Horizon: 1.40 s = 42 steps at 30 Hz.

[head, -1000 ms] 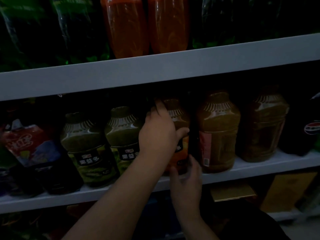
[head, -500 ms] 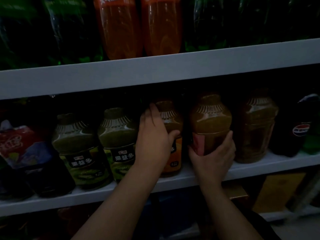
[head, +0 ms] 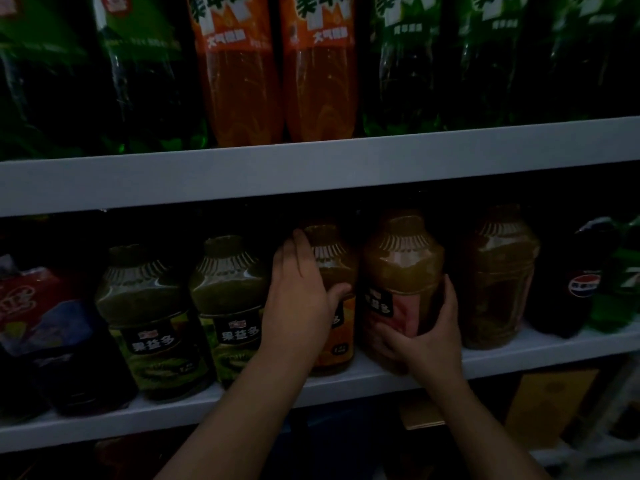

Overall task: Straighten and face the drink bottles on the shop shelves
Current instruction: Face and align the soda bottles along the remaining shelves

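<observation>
It is dark here. The top shelf (head: 381, 161) holds tall orange bottles (head: 242, 91), and their tops are cut off. Fat juice bottles stand on the lower shelf (head: 519, 355). The brown bottle (head: 498, 282) on the right is hard to read. The left hand (head: 298, 299) wraps round the orange-label bottle (head: 337, 265) and hides most of its label. The right hand (head: 429, 337) holds the pink-label bottle (head: 403, 268) beside it, low down.

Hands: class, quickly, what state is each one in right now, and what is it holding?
Left hand: closed, holding the orange-label juice bottle.
Right hand: closed, holding the pink-label juice bottle near its base.
</observation>
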Tool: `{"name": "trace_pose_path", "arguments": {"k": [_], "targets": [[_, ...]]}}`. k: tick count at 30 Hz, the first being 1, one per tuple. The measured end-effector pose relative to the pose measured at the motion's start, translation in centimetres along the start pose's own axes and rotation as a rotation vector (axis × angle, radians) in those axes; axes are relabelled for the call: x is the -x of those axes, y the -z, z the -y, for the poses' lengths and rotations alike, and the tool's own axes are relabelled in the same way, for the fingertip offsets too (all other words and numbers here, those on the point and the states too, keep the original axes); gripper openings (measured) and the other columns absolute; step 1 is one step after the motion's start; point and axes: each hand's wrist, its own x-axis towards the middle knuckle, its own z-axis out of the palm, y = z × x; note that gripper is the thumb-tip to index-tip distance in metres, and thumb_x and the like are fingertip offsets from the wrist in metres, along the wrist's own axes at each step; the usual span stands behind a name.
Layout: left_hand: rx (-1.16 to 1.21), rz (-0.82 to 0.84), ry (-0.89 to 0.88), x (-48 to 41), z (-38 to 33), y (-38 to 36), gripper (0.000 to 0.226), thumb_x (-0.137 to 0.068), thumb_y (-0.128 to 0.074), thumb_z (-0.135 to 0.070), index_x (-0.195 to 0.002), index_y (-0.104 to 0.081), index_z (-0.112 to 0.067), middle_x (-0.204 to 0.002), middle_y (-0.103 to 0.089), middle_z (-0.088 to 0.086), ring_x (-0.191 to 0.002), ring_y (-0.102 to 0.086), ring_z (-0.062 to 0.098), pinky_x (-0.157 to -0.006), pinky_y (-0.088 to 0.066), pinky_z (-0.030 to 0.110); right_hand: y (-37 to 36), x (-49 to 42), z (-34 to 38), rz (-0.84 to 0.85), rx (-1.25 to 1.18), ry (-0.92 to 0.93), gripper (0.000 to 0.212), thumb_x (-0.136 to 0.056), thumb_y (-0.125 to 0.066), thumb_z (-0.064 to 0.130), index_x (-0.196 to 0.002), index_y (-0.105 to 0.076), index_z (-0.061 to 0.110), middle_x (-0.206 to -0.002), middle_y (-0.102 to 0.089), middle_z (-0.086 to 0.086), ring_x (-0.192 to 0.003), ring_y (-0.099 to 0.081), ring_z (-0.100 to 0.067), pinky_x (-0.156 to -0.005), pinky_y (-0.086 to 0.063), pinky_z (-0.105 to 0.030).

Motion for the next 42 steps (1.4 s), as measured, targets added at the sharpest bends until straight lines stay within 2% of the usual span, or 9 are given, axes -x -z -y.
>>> {"name": "trace_pose_path", "arguments": {"k": [8, 12, 17, 23, 28, 30, 33, 36, 42], "targets": [[-0.058, 0.012, -0.005, 0.2, -0.1, 0.0, 0.098, -0.088, -0.057, -0.05, -0.15, 0.001, -0.003, -0.155, -0.014, 0.018, -0.142, -0.012, 0.029, -0.116, -0.011, 0.033, 4.7, -2.9, 0.4, 0.345, -0.038, -0.09, 0.119, -0.042, -0.091, 0.043, -0.128, -0.016, 0.073, -0.124, -0.052, 0.027, -0.114, -0.054, -0.001, -0.079, -0.052, -0.021], [-0.195, -0.064, -0.05, 1.6, -1.1, -0.5, 0.089, -0.084, -0.067, -0.036, -0.148, -0.018, 0.001, -0.149, -0.022, 0.028, -0.138, -0.023, 0.041, -0.115, -0.022, 0.048, 2.1, -1.7, 1.4, 0.076, 0.104, -0.15, 0.145, -0.031, -0.089, 0.056, -0.147, -0.003, 0.041, -0.151, -0.024, -0.001, -0.133, -0.034, -0.021, -0.106, -0.035, -0.044], [-0.224, -0.149, -0.106, 2.5, -1.5, -1.6, 0.07, -0.081, -0.064, -0.032, -0.142, -0.039, -0.01, -0.15, -0.025, 0.023, -0.138, -0.023, 0.038, -0.105, -0.026, 0.052, 0.5, -0.4, 1.1, -0.08, 0.029, -0.084, 0.112, -0.035, -0.086, 0.055, -0.131, -0.032, 0.039, -0.109, -0.049, 0.018, -0.103, -0.051, -0.007, -0.082, -0.04, -0.024], [0.135, -0.217, -0.377, 3.0, -3.3, -2.6, 0.04, -0.086, -0.056, -0.019, -0.125, -0.056, -0.009, -0.133, -0.048, 0.008, -0.124, -0.043, 0.022, -0.105, -0.031, 0.032, 3.6, -3.7, -0.6, 0.266, -0.249, -0.154, 0.084, -0.032, -0.091, 0.047, -0.108, -0.056, 0.041, -0.104, -0.067, 0.011, -0.096, -0.064, -0.007, -0.071, -0.054, -0.025], [0.21, -0.055, -0.233, 2.9, -6.2, -5.0, 0.066, -0.084, -0.065, -0.025, -0.142, -0.035, -0.018, -0.153, -0.021, 0.008, -0.142, -0.02, 0.021, -0.113, -0.024, 0.034, 5.2, -4.5, -0.9, 0.509, -0.326, -0.129, 0.064, -0.053, -0.088, 0.032, -0.104, -0.058, 0.057, -0.105, -0.067, 0.022, -0.096, -0.063, 0.003, -0.066, -0.052, -0.014], [0.224, -0.06, -0.187, 3.0, -7.1, -6.0, 0.074, -0.085, -0.065, -0.026, -0.146, -0.025, -0.021, -0.158, -0.008, 0.01, -0.145, -0.012, 0.023, -0.113, -0.017, 0.03, 5.2, -3.2, -1.9, 0.318, -0.292, -0.096, 0.045, -0.064, -0.079, 0.041, -0.104, -0.06, 0.05, -0.1, -0.068, 0.021, -0.094, -0.063, 0.004, -0.066, -0.049, -0.009], [0.296, -0.036, -0.107, 3.4, -7.7, -7.8, 0.093, -0.087, -0.064, -0.026, -0.15, 0.004, -0.034, -0.16, 0.008, 0.007, -0.144, 0.001, 0.014, -0.108, -0.002, 0.016, 6.4, -1.7, -3.5, -0.342, -0.004, 0.058, 0.019, -0.08, -0.064, 0.051, -0.093, -0.058, 0.038, -0.091, -0.062, 0.016, -0.091, -0.063, -0.011, -0.067, -0.046, -0.013], [0.363, 0.002, -0.013, 3.8, -7.9, -9.5, 0.111, -0.086, -0.067, -0.031, -0.14, 0.029, -0.044, -0.16, 0.006, 0.001, -0.139, 0.0, 0.005, -0.109, -0.001, 0.023, 8.6, -3.4, -5.0, -0.54, 0.154, 0.032, 0.05, -0.077, -0.07, 0.035, -0.119, -0.048, 0.022, -0.12, -0.048, -0.004, -0.109, -0.052, -0.024, -0.085, -0.05, -0.039], [0.534, 0.032, 0.188, 4.3, -7.6, -11.2, 0.116, -0.076, -0.075, -0.04, -0.147, 0.017, -0.038, -0.155, -0.016, -0.001, -0.141, -0.018, 0.012, -0.109, -0.019, 0.026, 12.4, -8.4, -7.1, 0.03, -0.069, -0.168, 0.096, -0.066, -0.082, 0.037, -0.145, -0.027, 0.036, -0.136, -0.047, 0.012, -0.118, -0.046, -0.006, -0.09, -0.042, -0.028]]}}
